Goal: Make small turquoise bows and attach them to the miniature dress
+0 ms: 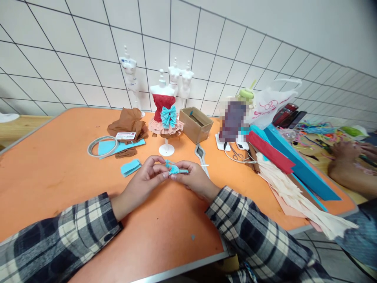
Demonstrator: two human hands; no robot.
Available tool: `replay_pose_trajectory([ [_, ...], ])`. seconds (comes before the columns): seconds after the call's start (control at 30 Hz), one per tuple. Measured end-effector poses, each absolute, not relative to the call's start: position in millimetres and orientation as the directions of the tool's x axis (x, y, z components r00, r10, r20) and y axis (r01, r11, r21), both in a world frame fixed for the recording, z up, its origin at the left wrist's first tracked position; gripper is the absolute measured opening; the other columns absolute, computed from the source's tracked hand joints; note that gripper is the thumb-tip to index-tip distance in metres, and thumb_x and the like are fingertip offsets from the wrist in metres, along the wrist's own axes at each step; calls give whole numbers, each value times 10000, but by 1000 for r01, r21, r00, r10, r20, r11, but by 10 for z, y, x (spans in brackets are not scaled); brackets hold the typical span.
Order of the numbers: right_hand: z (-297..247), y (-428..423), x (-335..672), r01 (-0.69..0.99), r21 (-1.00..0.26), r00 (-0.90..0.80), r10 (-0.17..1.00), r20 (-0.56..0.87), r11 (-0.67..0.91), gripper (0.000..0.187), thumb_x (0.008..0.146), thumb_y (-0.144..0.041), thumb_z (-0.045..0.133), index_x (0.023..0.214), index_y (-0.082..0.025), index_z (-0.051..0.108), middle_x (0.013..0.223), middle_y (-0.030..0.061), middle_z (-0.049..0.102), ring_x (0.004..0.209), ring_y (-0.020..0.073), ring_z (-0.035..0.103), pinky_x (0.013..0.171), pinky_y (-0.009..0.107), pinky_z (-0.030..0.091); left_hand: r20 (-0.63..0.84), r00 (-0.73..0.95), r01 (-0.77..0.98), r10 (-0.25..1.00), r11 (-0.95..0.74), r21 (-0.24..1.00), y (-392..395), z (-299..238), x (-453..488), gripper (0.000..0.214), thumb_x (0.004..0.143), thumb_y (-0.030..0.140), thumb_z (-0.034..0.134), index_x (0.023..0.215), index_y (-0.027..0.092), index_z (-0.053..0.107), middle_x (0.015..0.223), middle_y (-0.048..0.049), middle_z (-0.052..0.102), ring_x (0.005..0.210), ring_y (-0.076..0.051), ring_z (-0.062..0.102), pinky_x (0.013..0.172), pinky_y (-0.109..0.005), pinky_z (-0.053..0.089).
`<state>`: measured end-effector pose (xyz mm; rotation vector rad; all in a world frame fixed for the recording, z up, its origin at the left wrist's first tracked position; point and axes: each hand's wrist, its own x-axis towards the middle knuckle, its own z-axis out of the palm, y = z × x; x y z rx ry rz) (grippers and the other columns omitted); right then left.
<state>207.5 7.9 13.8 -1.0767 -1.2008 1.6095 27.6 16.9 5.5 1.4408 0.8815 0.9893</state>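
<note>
Both hands meet over the middle of the orange table (59, 165). My left hand (144, 179) and my right hand (191, 179) pinch a small turquoise crepe-paper piece (174, 169) between their fingertips, each with fingers closed on it. Just behind them stands a small mannequin (165, 110) on a white stand, dressed in a red bodice, a turquoise bow and a pink ruffled skirt. A folded turquoise paper scrap (130, 167) lies left of my left hand.
Brown crepe paper (128, 124), a tape roll (101, 145), a cardboard box (196, 125), a glue gun (202, 155), scissors (235, 152) and stacked red, blue and cream paper (282, 165) lie around. Bare mannequins (179, 78) line the wall. Another person's hand (347, 157) works at right.
</note>
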Motion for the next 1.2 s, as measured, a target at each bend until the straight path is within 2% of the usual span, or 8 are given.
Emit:
replay_pose_trajectory([
  [0.1, 120, 88, 2088, -122, -969, -288, 942, -172, -214, 322, 629, -342, 807, 849, -169, 648, 732, -34, 623, 477, 31, 375, 393, 168, 243, 78, 391, -46, 917, -66, 997, 175, 29, 263, 326, 832, 383, 667, 1041, 235, 465, 759, 23, 677, 745, -155, 615, 759, -292, 448],
  [0.23, 47, 111, 2120, -118, -963, -304, 932, -199, -244, 398, 633, -372, 816, 932, -191, 625, 788, -32, 637, 455, 28, 376, 344, 158, 225, 74, 395, -62, 916, -54, 997, 186, 5, 253, 320, 852, 372, 651, 1064, 228, 460, 768, 17, 686, 758, -153, 607, 763, -288, 433],
  [0.37, -28, 138, 2147, -118, -956, -297, 928, -223, -268, 353, 652, -396, 804, 852, -176, 613, 713, -26, 636, 468, 45, 428, 340, 152, 271, 73, 381, -80, 922, -46, 996, 191, 2, 255, 331, 849, 365, 663, 1058, 220, 451, 783, 15, 695, 805, -152, 611, 781, -280, 427],
  [0.47, -53, 148, 2151, -116, -954, -297, 926, -233, -277, 359, 653, -393, 804, 876, -177, 623, 723, -20, 648, 489, 54, 462, 347, 152, 303, 82, 397, -116, 914, -38, 993, 191, 10, 266, 324, 847, 370, 669, 1036, 221, 452, 770, 26, 691, 810, -143, 613, 790, -269, 428],
  [0.67, -35, 135, 2142, -138, -958, -330, 924, -194, -250, 363, 665, -398, 794, 903, -181, 626, 688, -44, 611, 445, 39, 410, 333, 150, 281, 58, 486, -133, 872, 8, 991, 188, 21, 288, 326, 861, 401, 641, 1043, 219, 441, 778, 12, 695, 821, -157, 630, 802, -281, 437],
  [0.83, -42, 143, 2137, -132, -966, -283, 942, -178, -222, 329, 675, -406, 779, 829, -178, 599, 586, -76, 533, 420, 41, 384, 325, 151, 281, 85, 396, 102, 914, -136, 985, 202, 29, 273, 318, 858, 449, 601, 1044, 200, 536, 836, -17, 672, 840, -187, 616, 783, -296, 452],
  [0.97, -73, 159, 2128, -135, -972, -257, 954, -155, -195, 308, 684, -396, 768, 827, -177, 605, 575, -83, 512, 413, 40, 377, 319, 154, 290, 110, 397, 340, 911, -257, 905, 212, 43, 270, 274, 824, 445, 613, 885, 179, 648, 894, -46, 691, 835, -199, 612, 770, -293, 461],
  [1.2, -33, 156, 2112, -117, -968, -214, 958, -193, -221, 384, 611, -371, 799, 890, -156, 648, 595, -65, 562, 425, 53, 437, 340, 174, 353, 86, 392, 368, 916, -242, 898, 243, 70, 258, 296, 835, 443, 561, 788, 171, 667, 751, -14, 671, 703, -167, 587, 672, -251, 454],
])
